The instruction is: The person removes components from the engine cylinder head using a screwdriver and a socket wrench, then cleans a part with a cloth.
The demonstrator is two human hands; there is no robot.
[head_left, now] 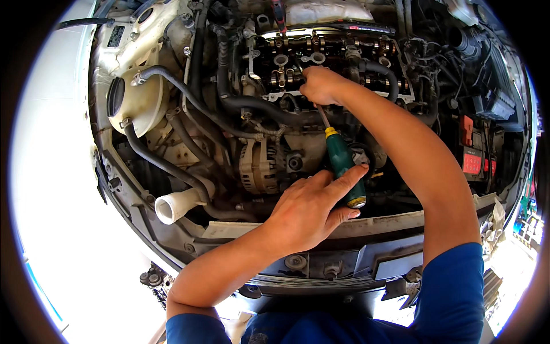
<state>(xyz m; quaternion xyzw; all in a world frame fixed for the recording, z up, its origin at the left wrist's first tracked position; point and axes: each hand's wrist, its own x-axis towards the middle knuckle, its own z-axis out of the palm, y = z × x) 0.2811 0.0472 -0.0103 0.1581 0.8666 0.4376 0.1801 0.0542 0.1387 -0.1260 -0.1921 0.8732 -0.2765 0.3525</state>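
Observation:
My left hand (306,215) is closed on the green handle of a screwdriver (342,155), with a yellow collar and a yellow end. Its index finger lies along the handle and the thumb is underneath. The metal shaft runs up toward the open engine top (321,43), where camshafts and shiny lobes show. At the engine's near edge my right hand (321,86) is closed, with its fingertips down by the valve gear. What those fingers grip is hidden, and the screwdriver's tip is lost beneath that hand. Behind it stands a tool with a red handle (279,14).
Black hoses (252,106) cross in front of the engine. On the left sit a cream reservoir (140,103) and a white filler neck (172,207). An alternator (259,166) lies below the hoses. A battery (472,160) is at right, and the front crossmember (389,225) runs before me.

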